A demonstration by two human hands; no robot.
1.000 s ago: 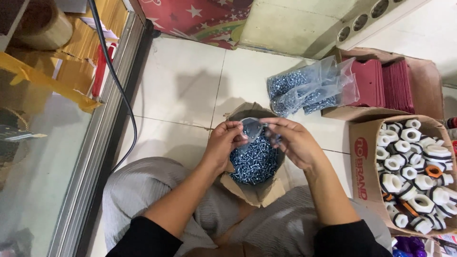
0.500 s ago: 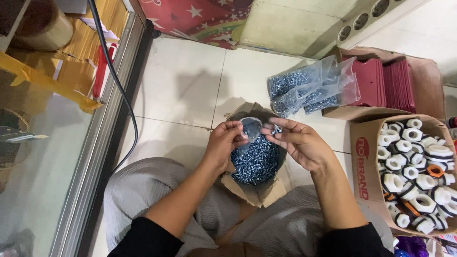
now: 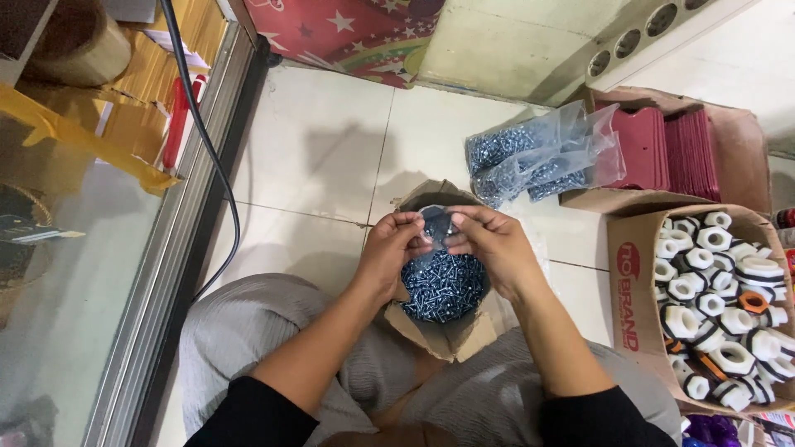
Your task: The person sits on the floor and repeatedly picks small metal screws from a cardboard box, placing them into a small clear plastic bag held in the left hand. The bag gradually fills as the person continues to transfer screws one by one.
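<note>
A clear plastic bag full of small dark screws (image 3: 439, 285) sits in an open cardboard box (image 3: 447, 339) on my lap. My left hand (image 3: 389, 252) and my right hand (image 3: 489, 240) meet above it, and both pinch the bag's gathered top (image 3: 435, 223) between fingers and thumbs. The bag's lower part bulges with screws below my hands.
Several filled screw bags (image 3: 530, 161) lie on the tiled floor ahead. A carton of dark red sheets (image 3: 671, 149) stands at the right, and a carton of white plastic nuts (image 3: 720, 298) nearer. A glass cabinet with a metal rail (image 3: 174, 240) and black cable runs along the left.
My hands have drawn closer together on the bag's top, gathering the plastic into a narrower neck. The bag and box stay in place.
</note>
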